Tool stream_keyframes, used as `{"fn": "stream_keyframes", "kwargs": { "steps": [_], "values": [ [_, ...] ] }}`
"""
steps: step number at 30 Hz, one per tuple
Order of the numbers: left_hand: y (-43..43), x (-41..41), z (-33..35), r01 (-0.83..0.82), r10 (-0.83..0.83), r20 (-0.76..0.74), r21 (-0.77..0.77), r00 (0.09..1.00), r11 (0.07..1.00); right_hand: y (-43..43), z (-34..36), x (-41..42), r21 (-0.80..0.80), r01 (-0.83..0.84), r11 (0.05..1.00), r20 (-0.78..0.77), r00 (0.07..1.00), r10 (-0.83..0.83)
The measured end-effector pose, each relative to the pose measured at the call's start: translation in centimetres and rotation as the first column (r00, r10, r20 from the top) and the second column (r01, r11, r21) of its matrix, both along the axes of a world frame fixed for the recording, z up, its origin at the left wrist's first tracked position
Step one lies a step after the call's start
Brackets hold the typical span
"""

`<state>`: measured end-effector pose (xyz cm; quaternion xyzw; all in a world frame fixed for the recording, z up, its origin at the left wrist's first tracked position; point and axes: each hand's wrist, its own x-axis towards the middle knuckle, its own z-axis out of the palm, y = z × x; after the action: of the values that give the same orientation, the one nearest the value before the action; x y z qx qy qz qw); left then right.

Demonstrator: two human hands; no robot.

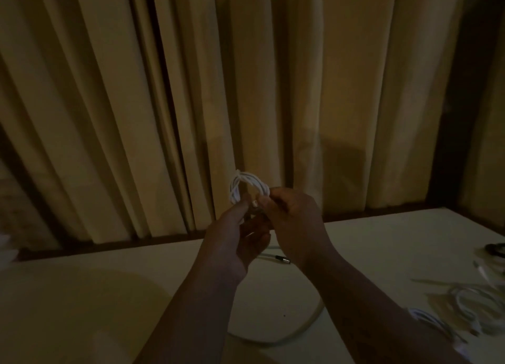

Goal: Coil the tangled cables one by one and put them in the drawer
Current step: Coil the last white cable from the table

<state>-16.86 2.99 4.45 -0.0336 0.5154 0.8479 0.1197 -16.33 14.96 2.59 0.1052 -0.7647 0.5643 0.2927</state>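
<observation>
Two hands meet mid-frame, raised above the worktop. The left hand pinches the small white coil from below and the right hand grips its other side, probably to stop the loops springing open. Under the wrists a loose cable with a dark plug lies flat. Far right, more tangled cables wait. Curtain behind. The drawer isn't in view.

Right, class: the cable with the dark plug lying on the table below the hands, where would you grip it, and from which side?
Probably just behind the dark plug, pinching from above: that end lies flat and free on the table, while the rest of the cable runs behind the left hand.
</observation>
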Motion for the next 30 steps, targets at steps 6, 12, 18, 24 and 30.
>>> {"fn": "stream_keyframes", "kwargs": {
  "steps": [6,12,18,24,30],
  "values": [
    [-0.4,-0.2,0.0,0.002,-0.002,-0.002,0.029,1.0,1.0,0.3,-0.1,-0.3,0.066,0.002,0.998,0.025,1.0,-0.004],
    [0.0,-0.4,-0.3,-0.171,0.135,-0.19,-0.183,0.972,0.968,1.2,0.2,-0.7,-0.156,-0.065,0.986,0.159,0.983,0.09],
    [0.3,0.3,-0.5,-0.247,0.05,-0.461,-0.376,0.886,0.893,1.3,0.3,-0.2,-0.191,-0.156,0.969,0.213,0.957,0.196],
    [0.8,0.7,-0.5,-0.31,0.044,-0.508,-0.453,0.86,0.836,1.9,1.4,0.2,-0.352,-0.247,0.903,0.314,0.878,0.362],
    [0.3,0.7,0.1,-0.41,0.097,-0.592,-0.421,0.8,0.809,2.6,1.9,0.2,-0.676,-0.406,0.616,0.142,0.748,0.649]
  ]
}}
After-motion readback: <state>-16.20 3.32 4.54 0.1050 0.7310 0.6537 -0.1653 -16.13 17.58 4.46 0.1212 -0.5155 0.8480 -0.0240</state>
